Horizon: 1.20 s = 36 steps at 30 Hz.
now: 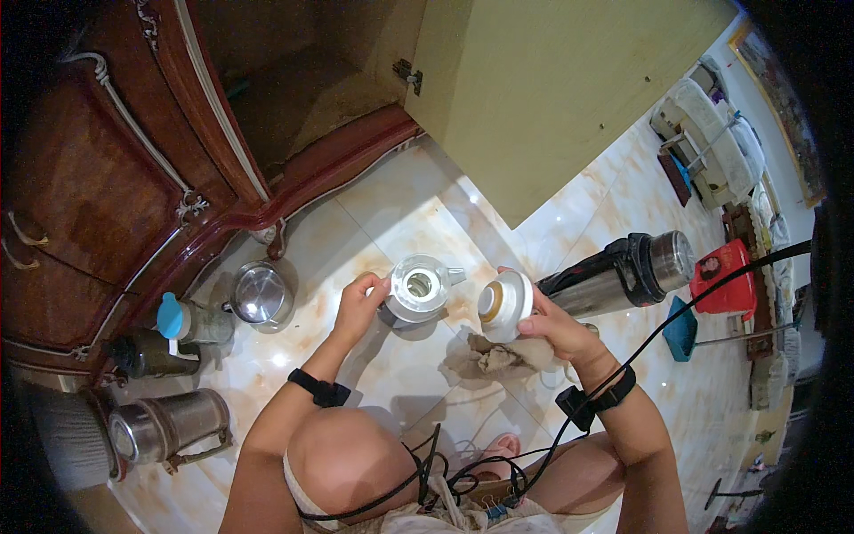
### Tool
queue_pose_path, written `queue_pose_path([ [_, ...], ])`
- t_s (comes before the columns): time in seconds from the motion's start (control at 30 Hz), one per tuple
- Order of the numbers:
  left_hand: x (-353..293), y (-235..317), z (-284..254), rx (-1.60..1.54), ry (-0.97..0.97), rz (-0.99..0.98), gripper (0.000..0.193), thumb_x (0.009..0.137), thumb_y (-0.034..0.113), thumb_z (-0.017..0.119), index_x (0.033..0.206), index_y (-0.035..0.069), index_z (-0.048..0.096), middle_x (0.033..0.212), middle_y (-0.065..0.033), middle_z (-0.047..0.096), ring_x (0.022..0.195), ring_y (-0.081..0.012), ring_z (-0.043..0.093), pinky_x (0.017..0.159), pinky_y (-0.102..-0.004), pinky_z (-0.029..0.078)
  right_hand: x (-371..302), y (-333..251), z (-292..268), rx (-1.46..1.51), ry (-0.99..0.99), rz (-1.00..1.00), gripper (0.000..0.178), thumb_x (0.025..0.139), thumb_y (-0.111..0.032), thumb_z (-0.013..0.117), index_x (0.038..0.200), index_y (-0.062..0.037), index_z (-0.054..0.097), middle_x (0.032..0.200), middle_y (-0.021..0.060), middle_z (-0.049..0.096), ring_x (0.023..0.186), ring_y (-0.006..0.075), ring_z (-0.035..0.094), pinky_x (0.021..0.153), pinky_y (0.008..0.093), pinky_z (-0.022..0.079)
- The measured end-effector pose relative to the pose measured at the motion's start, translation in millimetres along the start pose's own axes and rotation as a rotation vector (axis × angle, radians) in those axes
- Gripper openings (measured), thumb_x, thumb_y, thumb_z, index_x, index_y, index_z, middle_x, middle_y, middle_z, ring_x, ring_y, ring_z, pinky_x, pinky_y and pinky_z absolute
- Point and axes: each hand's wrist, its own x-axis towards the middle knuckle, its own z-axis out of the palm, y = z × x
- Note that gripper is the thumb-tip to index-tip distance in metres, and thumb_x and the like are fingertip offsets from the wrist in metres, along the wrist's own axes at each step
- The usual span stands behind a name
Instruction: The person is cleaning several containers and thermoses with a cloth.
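Note:
A clear pitcher (416, 311) with a short spout on its right side stands on the floor in front of me, and its round mouth is uncovered. My left hand (363, 298) has its fingers closed at the pitcher's left side, where the handle is mostly hidden. To the right of the pitcher, my right hand (551, 325) grips a white lid (505, 304), tilted so that its tan ring faces left. Just below that hand is a crumpled beige cloth (496, 358); whether the fingers touch it I cannot tell.
A steel thermos (592, 280) lies beyond my right hand. At left are a metal pot (260, 295), a blue-lidded jar (200, 320), a dark jar (142, 354) and a steel flask (169, 425). An open cabinet door (551, 89) reaches overhead. Black cables (654, 334) cross my right arm.

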Motion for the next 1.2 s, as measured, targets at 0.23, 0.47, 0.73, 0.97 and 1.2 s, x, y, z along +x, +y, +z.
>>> queue_pose_path([
  [0.23,-4,13,1,0.195,-0.041,-0.075,0.031,0.088,0.025,0.046,0.075,-0.002,0.051,0.06,-0.0101,0.05,0.057,-0.0146,0.046,0.056,-0.0283,0.039,28,-9,23,-0.738,0.163,0.065,0.095,0.063,-0.034,0.072,0.135,-0.0087,0.015,0.116,0.0208,0.043,0.1,0.0256,0.05,0.085,0.0322,0.041],
  [0.47,-3,13,2,0.318,-0.008,0.096,0.034,0.09,0.028,0.041,0.078,-0.002,0.052,0.061,-0.0142,0.05,0.057,-0.0242,0.048,0.057,-0.0336,0.04,72,-22,57,-1.411,0.225,-0.065,0.086,0.058,-0.04,0.071,0.127,-0.0089,0.029,0.104,0.0231,0.047,0.088,0.0382,0.055,0.075,0.0404,0.046],
  [0.73,-5,35,-4,0.494,0.075,0.265,0.049,0.07,0.032,0.067,0.104,0.002,0.048,0.105,-0.0173,0.048,0.091,-0.0302,0.049,0.078,-0.036,0.041,78,-29,75,-1.415,0.259,0.059,0.083,0.058,-0.037,0.071,0.125,-0.0069,0.032,0.104,0.0236,0.048,0.089,0.0377,0.055,0.077,0.0389,0.045],
  [0.97,-7,90,7,0.637,-0.331,0.561,0.105,0.047,0.048,0.076,0.129,0.004,0.028,0.129,-0.0159,0.031,0.119,-0.0361,0.027,0.097,-0.0451,0.023,69,-5,48,-1.174,0.066,-0.06,0.082,0.057,-0.038,0.071,0.123,-0.0044,0.035,0.1,0.029,0.051,0.093,0.0394,0.052,0.08,0.0382,0.043],
  [1.2,-8,84,17,0.712,-0.499,0.547,0.102,0.044,0.046,0.078,0.126,0.002,0.034,0.127,-0.0157,0.038,0.119,-0.0334,0.031,0.098,-0.0433,0.025,65,2,49,-1.291,0.115,-0.02,0.082,0.058,-0.038,0.072,0.124,-0.0076,0.033,0.099,0.0256,0.049,0.09,0.0402,0.053,0.077,0.0401,0.045],
])
